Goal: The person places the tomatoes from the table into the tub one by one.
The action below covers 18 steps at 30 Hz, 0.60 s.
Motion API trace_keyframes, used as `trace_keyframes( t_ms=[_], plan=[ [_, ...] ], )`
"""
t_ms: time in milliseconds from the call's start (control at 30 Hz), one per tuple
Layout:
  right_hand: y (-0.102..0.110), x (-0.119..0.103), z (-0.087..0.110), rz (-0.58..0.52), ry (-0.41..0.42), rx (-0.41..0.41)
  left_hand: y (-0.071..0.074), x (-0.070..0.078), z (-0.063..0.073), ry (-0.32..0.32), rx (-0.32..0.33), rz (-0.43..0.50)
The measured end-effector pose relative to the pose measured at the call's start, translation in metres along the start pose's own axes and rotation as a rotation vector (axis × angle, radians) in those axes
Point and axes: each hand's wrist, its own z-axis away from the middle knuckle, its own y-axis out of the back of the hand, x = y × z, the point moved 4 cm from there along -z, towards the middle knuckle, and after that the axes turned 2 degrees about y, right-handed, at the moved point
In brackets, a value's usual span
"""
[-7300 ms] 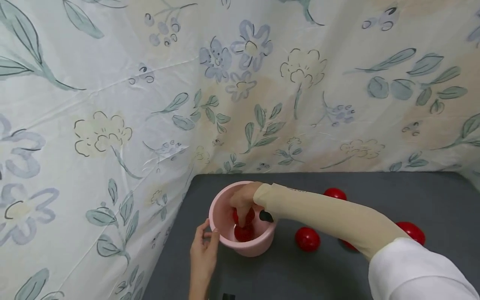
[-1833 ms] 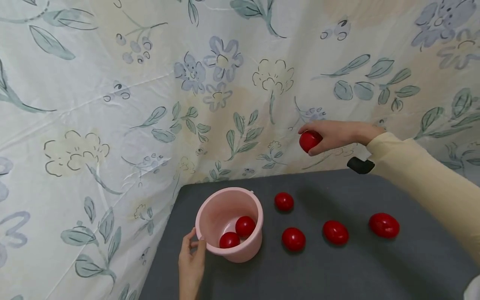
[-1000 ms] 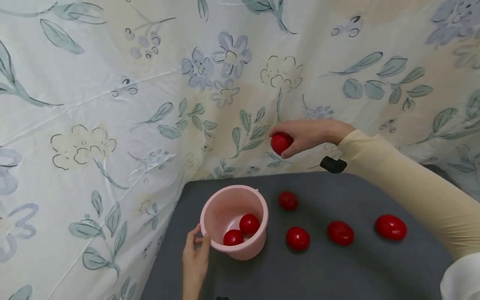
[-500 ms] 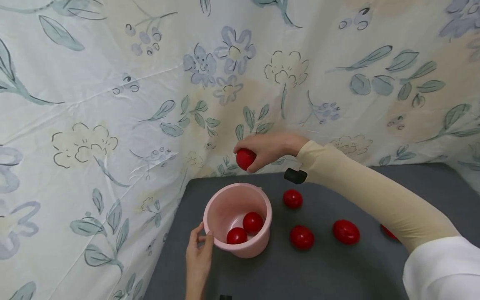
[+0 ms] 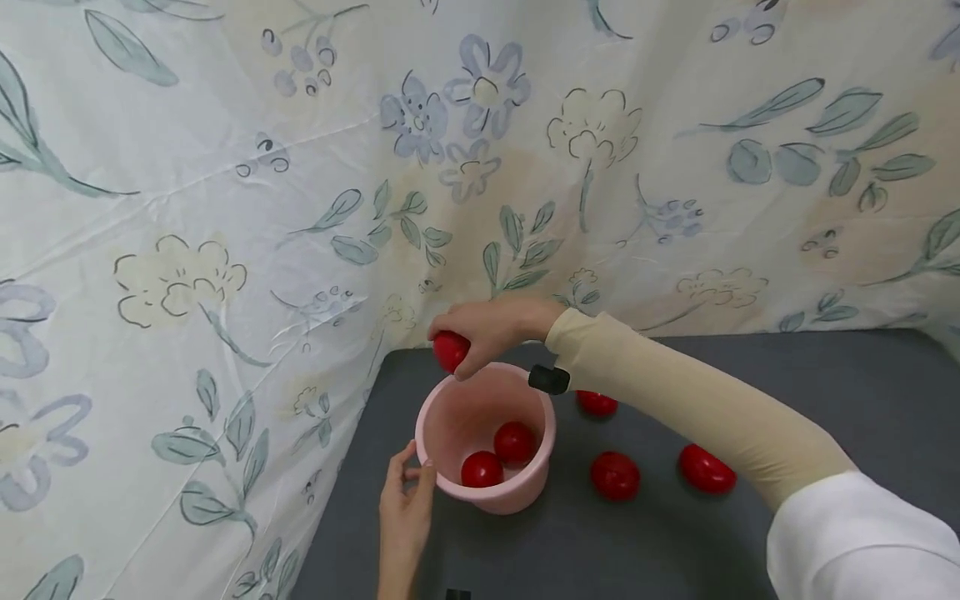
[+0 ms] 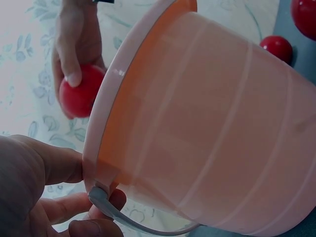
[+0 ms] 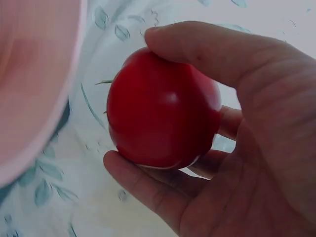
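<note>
A red tomato [image 5: 450, 351], whose thin green stem tips show in the right wrist view, is held between the thumb and fingers of my right hand [image 5: 495, 323]. That hand is above the far rim of a pink bucket [image 5: 546, 433]. Inside the bucket lie a tomato [image 5: 482, 470] on the left and another tomato [image 5: 516, 443] on the right, side by side. My left hand [image 5: 405, 504] grips the bucket's near left rim. In the left wrist view its thumb is at the rim, with fingers around the base of the grey handle [image 6: 143, 226].
On the dark grey table [image 5: 570, 554], right of the bucket, lie a front tomato [image 5: 615, 477], a back tomato [image 5: 597, 405] partly behind the right sleeve, and another tomato [image 5: 707, 469] under the forearm. Floral cloth [image 5: 315, 167] hangs along the left and back edges.
Earlier my right hand was inside the bucket at a tomato. It then held another tomato over the table's right side and has carried it left and down to the bucket. The left hand stays.
</note>
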Motion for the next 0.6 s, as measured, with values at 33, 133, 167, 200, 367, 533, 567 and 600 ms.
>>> trace_keyframes(
  t_ms=[33,133,167,200,367,533,567,600],
  plan=[
    [-0.004,-0.001,-0.002,-0.007,0.003,-0.01,0.0,0.0,0.0,0.006,-0.005,-0.001],
    [-0.019,-0.003,-0.007,-0.016,0.029,-0.048,-0.001,0.001,0.0,0.019,-0.02,0.0],
    [-0.024,-0.003,-0.007,-0.014,0.03,-0.059,-0.002,0.001,0.0,0.021,-0.025,0.003],
    [-0.03,-0.003,-0.008,-0.014,0.029,-0.072,-0.002,0.001,0.0,0.018,-0.031,0.009],
    [-0.054,-0.002,-0.009,-0.048,0.005,-0.141,-0.002,0.002,0.0,-0.005,-0.041,0.04],
    [-0.073,-0.001,-0.01,-0.197,-0.074,-0.229,-0.001,0.0,-0.001,-0.012,-0.039,0.041],
    [-0.076,-0.001,-0.011,-0.214,-0.089,-0.242,-0.001,0.0,-0.002,-0.012,-0.035,0.038],
    [-0.079,0.0,-0.013,-0.208,-0.105,-0.25,-0.001,0.0,-0.002,-0.012,-0.03,0.037]
  ],
)
